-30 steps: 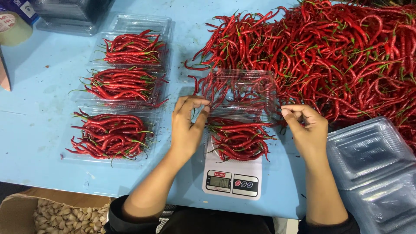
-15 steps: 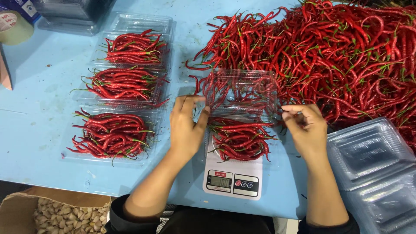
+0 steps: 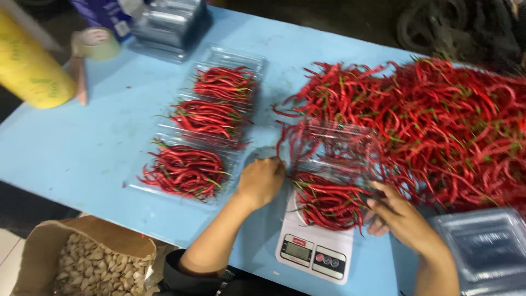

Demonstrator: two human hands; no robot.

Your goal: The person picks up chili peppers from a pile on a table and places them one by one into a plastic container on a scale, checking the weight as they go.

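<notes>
A clear plastic clamshell box (image 3: 335,155) with its lid up stands on a small white kitchen scale (image 3: 315,249), and red chilies (image 3: 329,201) fill its lower half. My left hand (image 3: 261,181) grips the box's left edge. My right hand (image 3: 399,216) holds its right edge, fingers curled on the rim. A big heap of loose red chilies (image 3: 438,120) lies just behind and right of the box.
Three open clamshell boxes of chilies (image 3: 186,171), (image 3: 207,117), (image 3: 224,83) line up to the left on the blue table (image 3: 82,148). Empty clear boxes (image 3: 485,252) are stacked at the right. A yellow roll (image 3: 30,68), a tape roll (image 3: 97,44) and a cardboard box (image 3: 82,263) are at the left.
The view has swung and tilted, so everything sits lower and to the right. Both hands stay on the box's edges; my right hand has dropped lower along its right side.
</notes>
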